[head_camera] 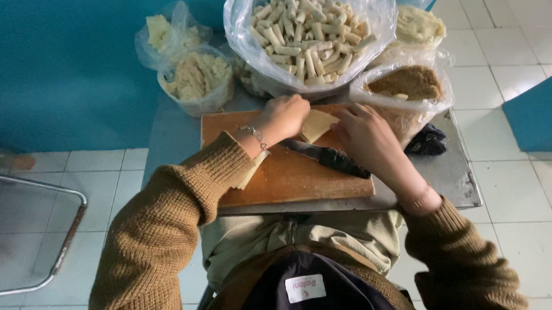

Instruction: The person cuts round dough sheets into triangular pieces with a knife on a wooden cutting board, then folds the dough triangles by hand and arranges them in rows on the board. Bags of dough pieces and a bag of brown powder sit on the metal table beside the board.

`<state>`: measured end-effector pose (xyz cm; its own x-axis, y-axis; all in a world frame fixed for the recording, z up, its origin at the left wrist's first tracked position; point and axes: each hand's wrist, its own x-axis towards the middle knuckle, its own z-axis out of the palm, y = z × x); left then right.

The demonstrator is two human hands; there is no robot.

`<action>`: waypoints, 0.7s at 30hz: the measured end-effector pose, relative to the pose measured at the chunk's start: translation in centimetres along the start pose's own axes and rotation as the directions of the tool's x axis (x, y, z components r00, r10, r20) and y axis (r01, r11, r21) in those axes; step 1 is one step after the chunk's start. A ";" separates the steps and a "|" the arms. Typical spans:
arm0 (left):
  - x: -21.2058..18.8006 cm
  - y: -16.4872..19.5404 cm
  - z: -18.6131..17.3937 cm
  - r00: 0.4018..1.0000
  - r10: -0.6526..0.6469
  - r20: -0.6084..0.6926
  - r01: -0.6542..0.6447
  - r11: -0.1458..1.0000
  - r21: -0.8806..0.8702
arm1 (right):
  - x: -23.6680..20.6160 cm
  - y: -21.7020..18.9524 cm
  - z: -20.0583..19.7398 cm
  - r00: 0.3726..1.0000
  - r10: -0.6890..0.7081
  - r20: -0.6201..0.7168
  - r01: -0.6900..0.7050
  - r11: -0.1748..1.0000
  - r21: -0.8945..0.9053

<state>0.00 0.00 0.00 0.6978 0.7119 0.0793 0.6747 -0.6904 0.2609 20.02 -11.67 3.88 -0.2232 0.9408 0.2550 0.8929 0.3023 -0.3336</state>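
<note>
Looking down from head height, we see a pale, thin wrapper sheet [317, 124] lying at the far edge of an orange-brown cutting board [287, 174], partly folded. Our left hand [283, 117] curls over the sheet's left corner, fingers bunched and pressing down on it. Our right hand [367, 138] rests at its right edge, fingers bent toward the sheet; we cannot tell whether they pinch it. A black-handled knife [331, 158] lies flat on the board just beneath both hands, blade pointing left. A few more pale sheets [251, 171] peek out under our left wrist. The board sits on a small grey metal table [453, 173]. Beyond the board stands a large plastic-lined bowl of rolled, cream-coloured sticks [308, 34]. To its right sits a bag of brown crumbs [407, 83], and to the left are two bags of pale yellow filling [196, 76]. A dark cloth [428, 141] lies beside the crumbs.
</note>
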 end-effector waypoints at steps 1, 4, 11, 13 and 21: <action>-0.1 0.3 0.1 1.000 -0.026 -0.007 0.026 0.999 0.025 | 1.4 0.1 0.7 0.997 -0.063 0.042 0.064 0.998 -0.008; 0.0 0.3 0.2 0.997 -0.054 -0.057 0.057 0.997 0.057 | 3.5 0.5 2.1 0.977 -0.173 0.124 0.179 0.983 -0.037; -0.1 -0.5 -0.1 0.998 0.013 -0.059 -0.013 1.000 -0.008 | 5.8 2.0 3.4 0.962 -0.133 0.237 0.150 0.987 -0.055; -0.1 -0.6 0.1 0.999 0.023 -0.049 -0.024 0.999 -0.022 | 6.4 2.4 3.6 0.954 -0.092 0.286 0.103 0.994 -0.023; 0.1 -1.2 0.7 0.993 0.085 -0.080 -0.088 0.995 -0.040 | 7.8 2.5 3.2 0.915 -0.116 0.387 0.125 0.992 0.003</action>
<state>-0.60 0.78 -0.94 0.7309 0.6588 0.1782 0.6004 -0.7449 0.2910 19.23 -3.09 2.13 -0.4592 0.8848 -0.0790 0.8570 0.4178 -0.3016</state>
